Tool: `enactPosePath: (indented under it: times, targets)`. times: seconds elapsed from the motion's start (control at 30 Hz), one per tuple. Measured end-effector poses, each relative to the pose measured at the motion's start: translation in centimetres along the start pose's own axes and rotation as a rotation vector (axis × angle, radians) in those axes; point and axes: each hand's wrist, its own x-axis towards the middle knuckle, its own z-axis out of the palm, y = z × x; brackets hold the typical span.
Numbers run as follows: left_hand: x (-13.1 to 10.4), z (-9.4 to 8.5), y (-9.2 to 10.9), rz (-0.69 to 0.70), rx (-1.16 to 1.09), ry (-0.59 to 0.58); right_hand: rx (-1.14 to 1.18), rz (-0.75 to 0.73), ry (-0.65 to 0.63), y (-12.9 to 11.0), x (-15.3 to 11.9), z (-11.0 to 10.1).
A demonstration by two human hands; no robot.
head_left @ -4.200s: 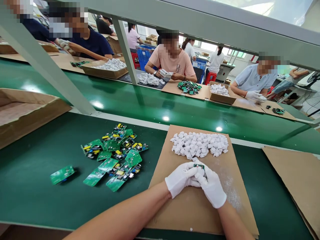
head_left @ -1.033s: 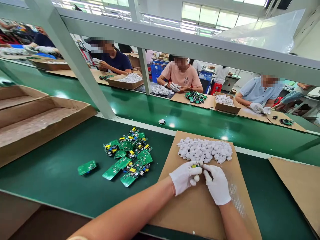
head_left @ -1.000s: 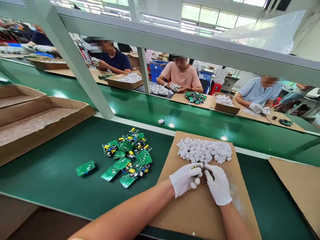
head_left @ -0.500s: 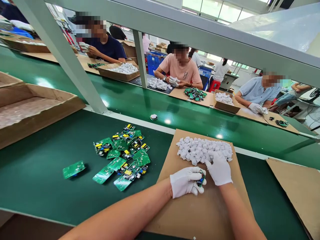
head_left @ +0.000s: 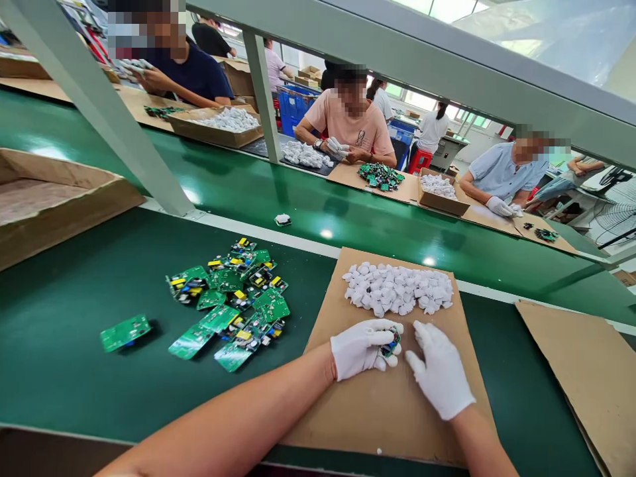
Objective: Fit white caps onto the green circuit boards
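L hand (head_left: pixel 358 348), gloved, grips a small circuit board (head_left: pixel 391 340) at lower centre-right; R hand (head_left: pixel 441 369) is apart w/ fingers loosely open, seemingly w/o anything. Looks mid-batch: approx. two dozen boards (head_left: pixel 271 305) left of centre unworked, the one in hand unfinished, white pieces (head_left: pixel 397 288) heaped above the hands.

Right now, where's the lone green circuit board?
The lone board lies at the head view's left, on the dark green tabletop, left of the green board pile.
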Motion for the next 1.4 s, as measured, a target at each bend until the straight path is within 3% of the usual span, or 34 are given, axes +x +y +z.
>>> enactPosePath:
  times: [0.17, 0.33, 0.43, 0.5, 0.67, 0.83, 1.0, 1.1, 1.27, 1.4]
  targets:
    - [0.0, -0.3, 0.0, 0.046, -0.034, 0.015, -0.104, -0.087, -0.077, -1.2, -1.7, 1.1]
    - [-0.1, -0.5, -0.1, 0.057, -0.028, 0.044, -0.183, 0.072, -0.041, -0.1, -1.2, 0.7]
    - [-0.1, -0.2, 0.0, 0.066, -0.025, 0.062, -0.085, -0.135, -0.136, -1.0, -1.7, 0.6]
    - [-0.1, 0.1, 0.0, 0.081, -0.007, 0.103, -0.089, -0.177, -0.166, -1.1, -1.6, 0.5]
    - [-0.1, 0.7, 0.0, 0.128, 0.068, 0.217, -0.158, 0.001, -0.102, -0.2, -0.9, 0.4]
    - [0.1, 0.8, -0.3, 0.174, 0.129, 0.268, -0.102, -0.135, -0.134, -0.6, -1.1, 0.9]
    - [0.1, 1.0, -0.4, 0.155, 0.204, 0.333, -0.124, 0.079, 0.054, 2.2, 0.6, 0.6]
    - [0.1, 1.1, -0.5, 0.167, 0.200, 0.355, 0.097, 0.175, 0.106, 2.3, 1.4, -0.5]
    - [0.3, 0.6, -0.7, 0.163, 0.118, 0.325, 0.834, 0.454, 0.233, -1.7, 1.6, -2.5]
    - [0.4, 0.3, -0.8, 0.149, 0.019, 0.296, 1.034, 0.410, 0.207, -3.8, 1.2, -2.2]
